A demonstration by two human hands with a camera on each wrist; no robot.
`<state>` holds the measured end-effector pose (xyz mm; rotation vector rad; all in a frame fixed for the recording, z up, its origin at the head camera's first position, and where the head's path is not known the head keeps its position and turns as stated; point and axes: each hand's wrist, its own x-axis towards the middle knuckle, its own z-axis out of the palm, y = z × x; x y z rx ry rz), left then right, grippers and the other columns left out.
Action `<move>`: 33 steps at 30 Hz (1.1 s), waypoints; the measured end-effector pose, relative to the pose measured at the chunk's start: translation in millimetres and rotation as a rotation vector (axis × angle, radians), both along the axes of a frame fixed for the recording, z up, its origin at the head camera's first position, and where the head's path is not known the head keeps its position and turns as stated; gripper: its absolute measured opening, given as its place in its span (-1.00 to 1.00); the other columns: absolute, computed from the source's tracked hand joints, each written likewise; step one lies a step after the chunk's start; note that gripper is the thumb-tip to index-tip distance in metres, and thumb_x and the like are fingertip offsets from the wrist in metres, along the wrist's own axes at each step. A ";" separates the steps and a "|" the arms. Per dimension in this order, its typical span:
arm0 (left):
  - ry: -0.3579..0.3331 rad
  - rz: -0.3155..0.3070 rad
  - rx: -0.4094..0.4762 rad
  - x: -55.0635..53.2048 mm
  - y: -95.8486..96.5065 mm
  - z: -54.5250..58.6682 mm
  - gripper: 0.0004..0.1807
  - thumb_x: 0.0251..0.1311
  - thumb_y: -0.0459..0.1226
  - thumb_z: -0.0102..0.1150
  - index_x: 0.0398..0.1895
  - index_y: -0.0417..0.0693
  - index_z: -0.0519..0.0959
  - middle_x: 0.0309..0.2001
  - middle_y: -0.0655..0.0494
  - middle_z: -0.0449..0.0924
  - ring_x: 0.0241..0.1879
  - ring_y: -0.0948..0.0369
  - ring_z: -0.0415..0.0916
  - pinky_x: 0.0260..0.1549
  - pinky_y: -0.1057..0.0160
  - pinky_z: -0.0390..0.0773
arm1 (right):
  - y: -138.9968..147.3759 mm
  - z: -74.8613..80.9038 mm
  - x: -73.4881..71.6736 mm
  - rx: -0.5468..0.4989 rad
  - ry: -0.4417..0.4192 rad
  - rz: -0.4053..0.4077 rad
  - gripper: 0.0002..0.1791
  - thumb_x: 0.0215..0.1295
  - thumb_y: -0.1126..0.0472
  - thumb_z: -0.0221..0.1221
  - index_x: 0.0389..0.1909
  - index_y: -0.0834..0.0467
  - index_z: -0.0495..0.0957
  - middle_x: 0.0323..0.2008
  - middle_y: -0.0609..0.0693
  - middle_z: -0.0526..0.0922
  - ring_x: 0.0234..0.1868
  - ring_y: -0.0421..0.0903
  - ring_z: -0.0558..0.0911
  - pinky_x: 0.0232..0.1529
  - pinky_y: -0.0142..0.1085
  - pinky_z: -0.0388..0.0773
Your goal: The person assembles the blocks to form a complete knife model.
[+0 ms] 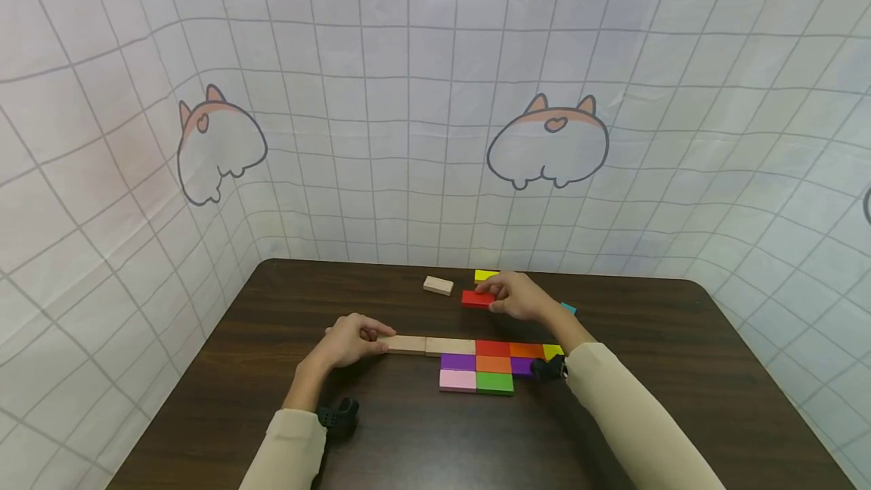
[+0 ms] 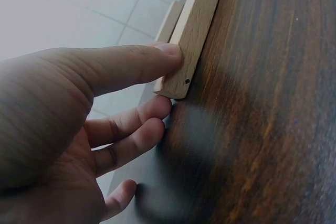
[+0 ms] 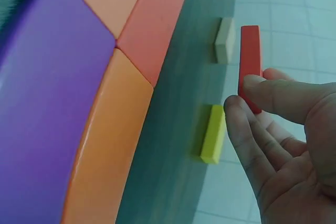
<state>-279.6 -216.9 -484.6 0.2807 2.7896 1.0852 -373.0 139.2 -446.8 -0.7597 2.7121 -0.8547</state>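
My right hand (image 1: 520, 296) pinches a red block (image 3: 250, 59) between thumb and fingers, toward the back of the table. In the right wrist view the red block stands out from the fingertips. At the left end of a row of blocks, my left hand (image 1: 349, 340) holds a plain wooden block (image 1: 406, 345), thumb on its near side. A second wooden block (image 1: 450, 347) follows it, then a red block (image 1: 492, 348) and an orange block (image 1: 526, 351). In front sit purple (image 1: 459, 362), orange (image 1: 493, 364), pink (image 1: 458, 380) and green (image 1: 495, 383) blocks.
Behind the row lie a loose wooden block (image 1: 438, 286) and a yellow block (image 1: 485, 276). A blue block (image 1: 568, 308) is partly hidden by the right forearm. The dark table (image 1: 408, 437) meets a grid-patterned cloth (image 1: 381, 134) at its back edge.
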 end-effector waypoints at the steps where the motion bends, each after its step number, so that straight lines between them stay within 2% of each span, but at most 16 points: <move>1: -0.006 0.002 0.004 -0.4 0.1 0.1 -0.78 0.22 -0.20 0.43 -0.07 0.23 0.80 -0.28 0.22 0.61 -0.26 0.22 0.49 0.27 -0.68 -0.28 | 2.7 1.7 4.1 -0.013 -0.001 -0.002 -0.60 0.34 0.32 0.32 0.18 0.03 0.67 0.00 0.09 0.60 -0.09 -0.03 0.61 -0.07 -0.15 0.66; 7: -0.004 0.006 0.009 -1.2 -0.2 -0.4 -0.78 0.21 -0.20 0.44 -0.08 0.23 0.80 -0.23 0.20 0.63 -0.22 0.19 0.50 0.28 -0.65 -0.19 | 21.7 8.3 29.5 -0.038 0.026 0.033 -0.60 0.33 0.30 0.34 0.17 -0.01 0.67 -0.04 0.02 0.58 -0.13 -0.10 0.62 -0.09 -0.23 0.66; 14: 0.008 0.009 -0.005 -3.0 0.1 -2.5 -0.79 0.21 -0.18 0.45 -0.10 0.27 0.80 -0.23 0.22 0.63 -0.21 0.21 0.51 0.25 -0.56 -0.03 | 46.9 7.9 60.9 -0.060 0.068 0.071 -0.62 0.30 0.29 0.36 0.13 0.00 0.70 -0.12 -0.05 0.58 -0.19 -0.16 0.62 -0.15 -0.37 0.62; 21: 0.005 0.014 -0.005 -2.7 0.0 -2.8 -0.79 0.19 -0.18 0.46 -0.11 0.28 0.80 -0.20 0.21 0.65 -0.18 0.21 0.52 0.26 -0.61 -0.08 | 71.4 1.1 87.7 -0.052 0.083 0.073 -0.61 0.30 0.29 0.36 0.14 0.00 0.68 -0.13 -0.09 0.56 -0.20 -0.21 0.59 -0.10 -0.37 0.62; 27: 0.007 0.016 -0.015 -3.5 -0.4 -4.3 -0.79 0.19 -0.18 0.46 -0.11 0.29 0.80 -0.20 0.21 0.65 -0.19 0.21 0.52 0.26 -0.59 -0.06 | 89.8 -4.3 105.9 -0.049 0.087 0.087 -0.61 0.29 0.27 0.37 0.13 -0.02 0.68 -0.12 -0.10 0.58 -0.19 -0.19 0.60 -0.11 -0.35 0.65; 33: 0.008 0.012 -0.013 -3.4 0.1 -4.2 -0.79 0.20 -0.19 0.45 -0.11 0.28 0.80 -0.22 0.20 0.64 -0.21 0.20 0.51 0.25 -0.60 -0.07 | 102.7 -13.9 121.7 -0.076 0.054 0.090 -0.62 0.28 0.27 0.37 0.11 0.00 0.69 -0.15 -0.09 0.57 -0.27 -0.26 0.56 -0.22 -0.39 0.62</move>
